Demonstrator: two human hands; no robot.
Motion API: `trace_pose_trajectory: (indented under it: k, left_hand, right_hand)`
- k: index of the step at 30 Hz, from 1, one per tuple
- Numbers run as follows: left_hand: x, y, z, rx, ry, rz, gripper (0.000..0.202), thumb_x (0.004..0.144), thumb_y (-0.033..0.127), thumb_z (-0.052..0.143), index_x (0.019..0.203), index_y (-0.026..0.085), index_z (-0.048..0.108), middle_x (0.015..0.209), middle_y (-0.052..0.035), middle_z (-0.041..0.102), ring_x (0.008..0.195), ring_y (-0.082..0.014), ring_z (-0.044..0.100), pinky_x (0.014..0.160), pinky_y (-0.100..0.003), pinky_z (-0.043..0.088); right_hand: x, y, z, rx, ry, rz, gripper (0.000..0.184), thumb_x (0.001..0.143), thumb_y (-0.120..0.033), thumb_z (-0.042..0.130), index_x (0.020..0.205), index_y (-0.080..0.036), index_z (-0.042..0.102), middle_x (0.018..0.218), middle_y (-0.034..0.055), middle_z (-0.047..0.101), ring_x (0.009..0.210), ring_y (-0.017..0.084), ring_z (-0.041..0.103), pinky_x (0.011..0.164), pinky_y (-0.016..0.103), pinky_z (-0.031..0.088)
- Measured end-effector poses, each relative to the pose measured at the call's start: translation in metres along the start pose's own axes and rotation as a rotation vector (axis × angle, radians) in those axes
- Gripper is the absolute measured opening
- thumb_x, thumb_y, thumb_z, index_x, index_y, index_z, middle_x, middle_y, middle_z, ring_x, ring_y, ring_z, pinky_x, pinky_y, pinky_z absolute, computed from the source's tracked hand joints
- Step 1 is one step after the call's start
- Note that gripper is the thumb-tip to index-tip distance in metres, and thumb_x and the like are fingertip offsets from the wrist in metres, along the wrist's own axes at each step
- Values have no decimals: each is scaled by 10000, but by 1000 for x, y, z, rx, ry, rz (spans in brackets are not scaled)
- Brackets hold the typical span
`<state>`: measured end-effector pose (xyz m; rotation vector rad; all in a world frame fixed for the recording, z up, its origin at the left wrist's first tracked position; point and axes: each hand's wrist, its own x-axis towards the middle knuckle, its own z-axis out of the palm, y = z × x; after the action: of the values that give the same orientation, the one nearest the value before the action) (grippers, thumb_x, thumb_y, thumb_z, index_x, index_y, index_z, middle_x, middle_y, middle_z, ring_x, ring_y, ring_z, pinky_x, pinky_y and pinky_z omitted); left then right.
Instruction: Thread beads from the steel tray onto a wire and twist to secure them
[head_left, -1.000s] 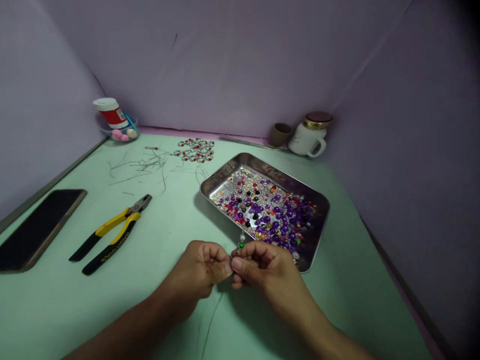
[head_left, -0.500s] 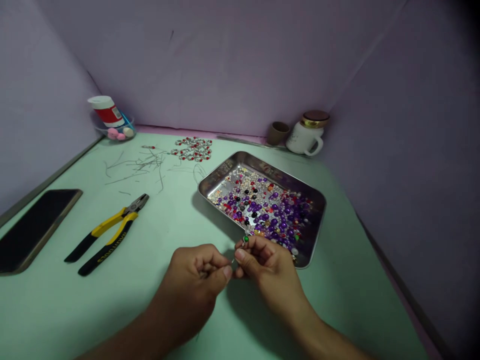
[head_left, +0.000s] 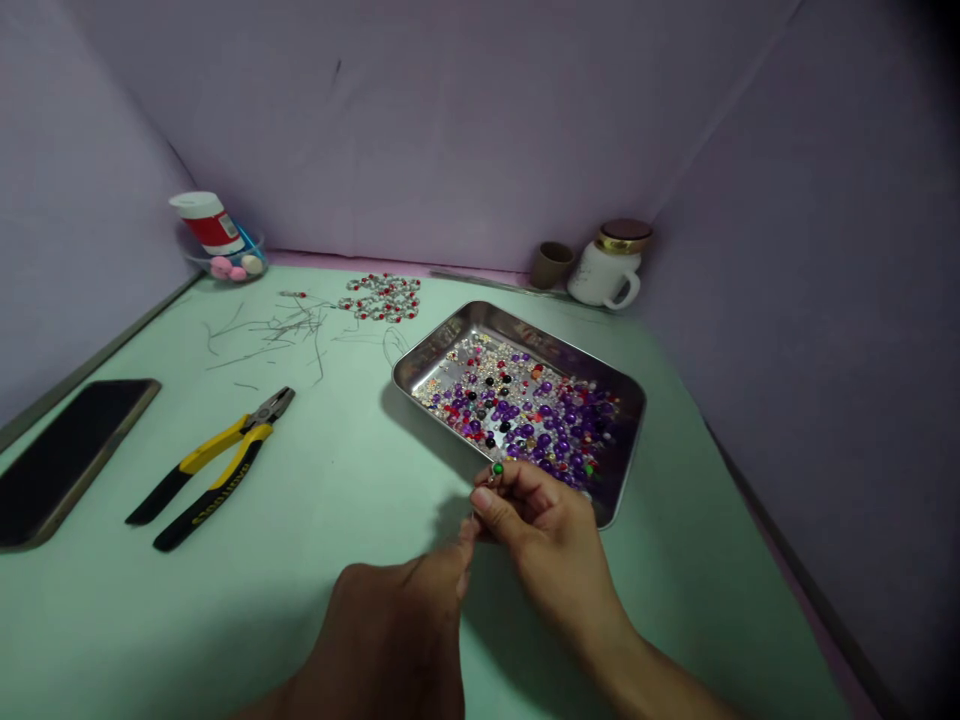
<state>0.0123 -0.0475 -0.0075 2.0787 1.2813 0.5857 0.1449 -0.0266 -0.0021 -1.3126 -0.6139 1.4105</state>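
Observation:
Between the thumb and fingers of my right hand (head_left: 547, 520) is a small piece of beaded wire, its green bead (head_left: 497, 469) showing above the fingertips. My left hand (head_left: 409, 610) is turned back-up just below, its fingertips closed at the lower end of the wire (head_left: 473, 515), close to my right thumb; most of its fingers are hidden behind the hand. Right behind both hands lies a metal tray (head_left: 631, 440) of loose purple, red, black and clear beads (head_left: 547, 410), its near edge partly covered by my right hand.
Yellow-and-black pliers (head_left: 214, 465) and a phone (head_left: 71, 455) lie on the left. Farther back are cut wires (head_left: 289, 325) and a red-beaded wire chain (head_left: 382, 298). A bowl (head_left: 259, 262) with a white-and-red container (head_left: 210, 225), a brown cup (head_left: 551, 266) and a lidded mug (head_left: 600, 275) stand near the wall.
My left hand has rolled over, so its back now faces up and its wrist is raised. My right hand keeps its pinch on the beaded wire. The view has shifted slightly.

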Motion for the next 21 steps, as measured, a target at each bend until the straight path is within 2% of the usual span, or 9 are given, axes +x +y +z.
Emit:
trace_pose_trajectory:
  k: [3,6,9,11,14,17,19,21]
  left_hand:
    - [0,8,-7,7,-45,28,358,798,224,356,1073,236,585,624,2,671,511,-141,613,458,-194,436]
    - [1,17,-14,-1,-59,-22,332,841,261,306,990,228,602,509,42,624,408,-106,568,412,-171,415]
    - [1,18,-13,85,-115,18,348,837,246,279,907,202,617,463,25,606,414,-138,589,404,-202,414]
    - [0,14,-7,198,-134,43,362,818,208,280,988,165,596,506,-8,640,426,-175,607,410,-244,416]
    - [-4,5,3,405,-96,29,442,801,181,291,1187,70,475,558,-68,668,414,-223,604,401,-294,385]
    - [-3,1,10,380,-143,-6,486,813,207,298,1261,36,376,517,-66,638,410,-221,576,416,-294,356]
    - [1,3,10,223,-194,-44,413,823,223,295,1177,84,455,529,-47,618,453,-192,567,450,-275,356]
    - [4,6,6,82,-236,-101,294,835,241,279,877,155,557,507,-16,561,453,-151,520,456,-249,331]
  right_hand:
    - [2,-5,-7,13,-17,9,166,551,-226,709,622,-142,585,511,-56,551,456,76,553,477,192,491]
    - [6,-10,-17,10,-46,-23,163,589,-237,714,654,-146,595,530,-48,576,476,83,580,513,202,510]
    - [9,-11,-24,15,-58,-56,148,622,-230,711,679,-153,598,541,-48,584,482,79,586,537,207,520]
    - [11,-11,-26,35,-65,-53,147,622,-225,714,671,-154,594,534,-54,578,472,73,580,531,203,521]
    - [11,-10,-24,59,-73,-52,147,618,-215,717,652,-154,588,527,-58,569,473,68,574,542,204,525]
    - [10,-7,-20,62,-88,-45,153,611,-222,719,670,-152,596,554,-54,572,469,68,569,547,220,530]
    - [9,-6,-18,43,-117,-31,168,605,-239,719,676,-148,597,550,-52,564,455,74,567,518,222,524]
    - [10,-5,-17,6,-142,-27,179,600,-248,718,675,-146,592,534,-55,550,442,78,562,488,216,509]
